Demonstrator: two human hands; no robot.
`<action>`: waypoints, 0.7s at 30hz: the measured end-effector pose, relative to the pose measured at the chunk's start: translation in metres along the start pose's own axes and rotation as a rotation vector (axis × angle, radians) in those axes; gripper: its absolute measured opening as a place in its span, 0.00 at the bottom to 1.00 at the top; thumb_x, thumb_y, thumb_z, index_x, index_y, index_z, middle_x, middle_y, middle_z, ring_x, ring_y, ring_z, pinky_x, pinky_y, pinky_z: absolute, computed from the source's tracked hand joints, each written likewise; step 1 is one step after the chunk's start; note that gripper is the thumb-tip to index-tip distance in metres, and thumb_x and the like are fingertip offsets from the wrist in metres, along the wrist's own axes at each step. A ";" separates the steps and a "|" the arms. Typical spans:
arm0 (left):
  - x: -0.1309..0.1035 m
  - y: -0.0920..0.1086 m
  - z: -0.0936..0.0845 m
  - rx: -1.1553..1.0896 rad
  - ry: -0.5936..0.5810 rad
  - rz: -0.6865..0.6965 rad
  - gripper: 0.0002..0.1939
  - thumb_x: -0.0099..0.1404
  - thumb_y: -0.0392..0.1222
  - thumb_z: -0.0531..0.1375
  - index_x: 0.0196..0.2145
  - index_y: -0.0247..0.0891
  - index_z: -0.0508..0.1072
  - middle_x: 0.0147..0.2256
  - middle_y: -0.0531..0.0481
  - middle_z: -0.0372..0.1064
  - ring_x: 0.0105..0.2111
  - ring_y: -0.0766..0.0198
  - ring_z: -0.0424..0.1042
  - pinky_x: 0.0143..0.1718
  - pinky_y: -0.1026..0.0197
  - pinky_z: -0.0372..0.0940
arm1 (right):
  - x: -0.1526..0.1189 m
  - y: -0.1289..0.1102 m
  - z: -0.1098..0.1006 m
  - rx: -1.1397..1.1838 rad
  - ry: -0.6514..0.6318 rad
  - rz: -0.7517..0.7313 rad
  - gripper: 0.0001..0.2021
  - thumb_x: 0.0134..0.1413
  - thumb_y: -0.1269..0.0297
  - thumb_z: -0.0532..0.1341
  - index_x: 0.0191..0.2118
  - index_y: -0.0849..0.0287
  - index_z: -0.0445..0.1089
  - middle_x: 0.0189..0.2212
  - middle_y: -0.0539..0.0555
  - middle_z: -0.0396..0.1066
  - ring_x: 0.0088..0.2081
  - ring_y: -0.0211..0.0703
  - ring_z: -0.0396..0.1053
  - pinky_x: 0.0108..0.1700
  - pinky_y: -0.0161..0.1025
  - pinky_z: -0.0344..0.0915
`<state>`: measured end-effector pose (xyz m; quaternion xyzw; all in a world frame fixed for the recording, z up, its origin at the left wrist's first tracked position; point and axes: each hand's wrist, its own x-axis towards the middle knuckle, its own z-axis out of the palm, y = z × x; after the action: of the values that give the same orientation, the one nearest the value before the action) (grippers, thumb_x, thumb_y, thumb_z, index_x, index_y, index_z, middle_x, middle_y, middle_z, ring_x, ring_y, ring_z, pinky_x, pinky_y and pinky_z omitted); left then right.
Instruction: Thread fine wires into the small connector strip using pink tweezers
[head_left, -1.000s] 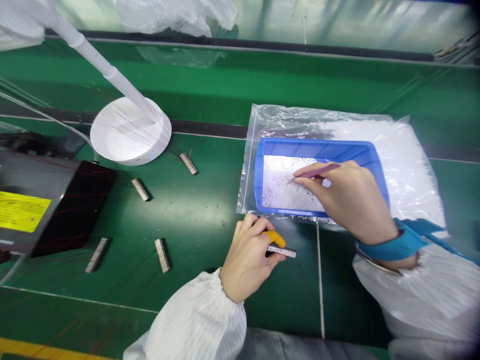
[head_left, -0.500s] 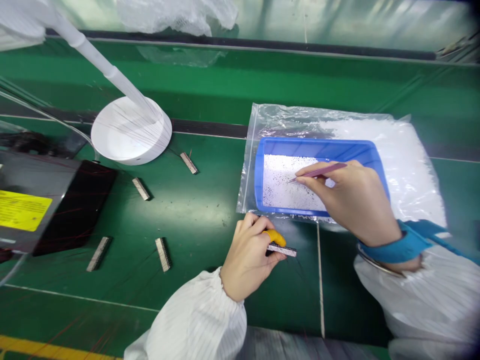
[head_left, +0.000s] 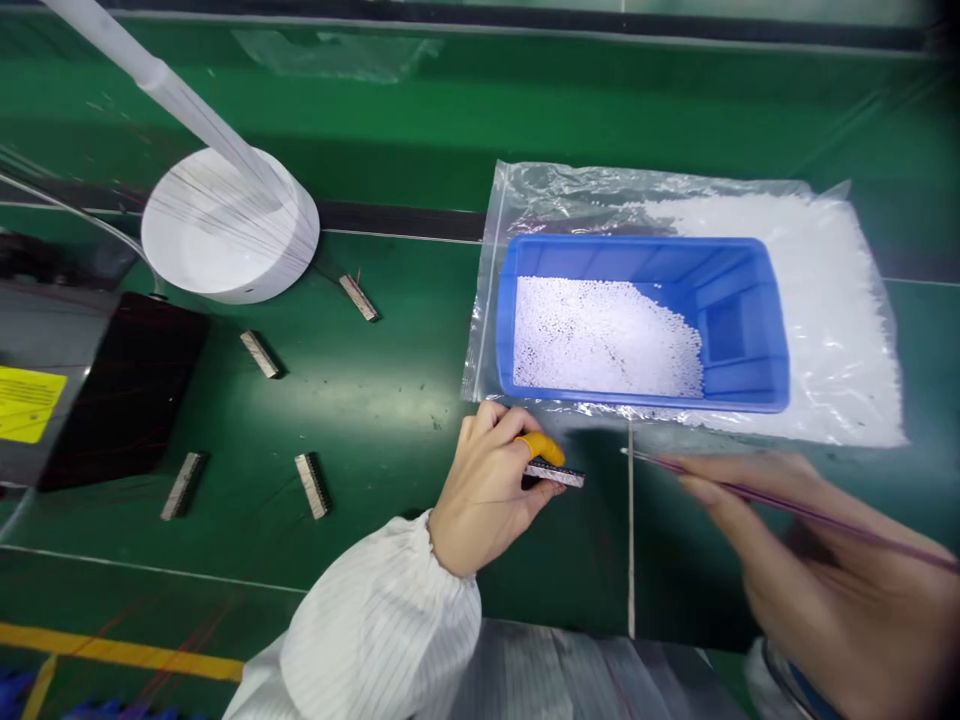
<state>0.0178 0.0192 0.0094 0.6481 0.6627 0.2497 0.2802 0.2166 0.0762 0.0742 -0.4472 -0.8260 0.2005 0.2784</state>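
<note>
My left hand [head_left: 491,480], with a yellow finger cot on one finger, pinches a small strip-shaped part [head_left: 556,474] with a pale face and dark pins along its side. Purple tweezers [head_left: 739,490] are held in my right hand [head_left: 840,580], which is a little blurred. At their tip is a tiny white piece, too small to make out well. Just beyond both hands, a blue bin [head_left: 641,405] holds many small white beads [head_left: 600,335]. The bin rests on a clear zip bag [head_left: 840,320] filled with more white beads.
Several similar strip parts lie on the green mat, one of them a pale strip [head_left: 311,485] left of my hand. A white round lamp base [head_left: 232,240] stands at the back left. Beside it is a dark box [head_left: 112,400] with a yellow label. Thin red wires trail across the left.
My right hand has lifted the tweezers out of the blue bin and moved right and nearer to me. My left hand keeps its hold on the strip part. The view has tilted slightly downward.
</note>
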 end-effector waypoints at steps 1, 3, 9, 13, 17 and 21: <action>0.000 0.000 -0.001 -0.005 -0.014 -0.006 0.12 0.58 0.48 0.65 0.37 0.39 0.75 0.40 0.51 0.63 0.42 0.67 0.56 0.41 0.62 0.55 | -0.003 -0.002 0.003 -0.004 -0.030 -0.017 0.09 0.53 0.70 0.62 0.41 0.55 0.72 0.37 0.46 0.72 0.37 0.27 0.69 0.41 0.28 0.65; 0.001 0.001 -0.003 -0.012 -0.039 -0.014 0.11 0.58 0.46 0.65 0.37 0.39 0.75 0.40 0.51 0.64 0.42 0.67 0.56 0.41 0.62 0.55 | -0.005 -0.004 0.010 0.004 -0.087 -0.049 0.09 0.52 0.73 0.62 0.40 0.55 0.72 0.37 0.45 0.72 0.38 0.26 0.69 0.41 0.27 0.65; 0.004 0.004 -0.007 -0.041 -0.078 -0.035 0.11 0.60 0.47 0.63 0.36 0.36 0.75 0.41 0.50 0.64 0.43 0.66 0.56 0.42 0.61 0.55 | -0.008 -0.001 0.028 0.073 -0.144 -0.082 0.09 0.52 0.73 0.62 0.40 0.56 0.71 0.36 0.43 0.72 0.38 0.24 0.69 0.39 0.26 0.65; 0.004 0.004 -0.006 -0.038 -0.073 -0.045 0.12 0.59 0.48 0.64 0.35 0.36 0.75 0.41 0.50 0.65 0.43 0.66 0.56 0.42 0.60 0.54 | -0.009 0.000 0.033 0.090 -0.155 -0.068 0.09 0.53 0.72 0.61 0.41 0.55 0.71 0.36 0.43 0.72 0.38 0.23 0.69 0.39 0.26 0.65; 0.004 0.002 -0.005 -0.031 -0.058 -0.032 0.12 0.59 0.49 0.64 0.35 0.36 0.75 0.40 0.51 0.65 0.42 0.66 0.56 0.41 0.61 0.54 | -0.010 0.001 0.035 0.087 -0.151 -0.068 0.08 0.53 0.72 0.61 0.40 0.55 0.71 0.36 0.43 0.72 0.38 0.24 0.70 0.40 0.27 0.65; 0.003 0.001 -0.003 -0.024 -0.043 -0.017 0.12 0.59 0.48 0.64 0.35 0.38 0.75 0.40 0.51 0.64 0.42 0.67 0.56 0.41 0.61 0.54 | -0.010 0.001 0.036 0.072 -0.158 -0.065 0.08 0.53 0.71 0.62 0.40 0.55 0.71 0.36 0.43 0.73 0.38 0.24 0.70 0.40 0.27 0.65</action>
<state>0.0162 0.0224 0.0124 0.6443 0.6589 0.2411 0.3041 0.1988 0.0657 0.0436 -0.3927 -0.8516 0.2557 0.2348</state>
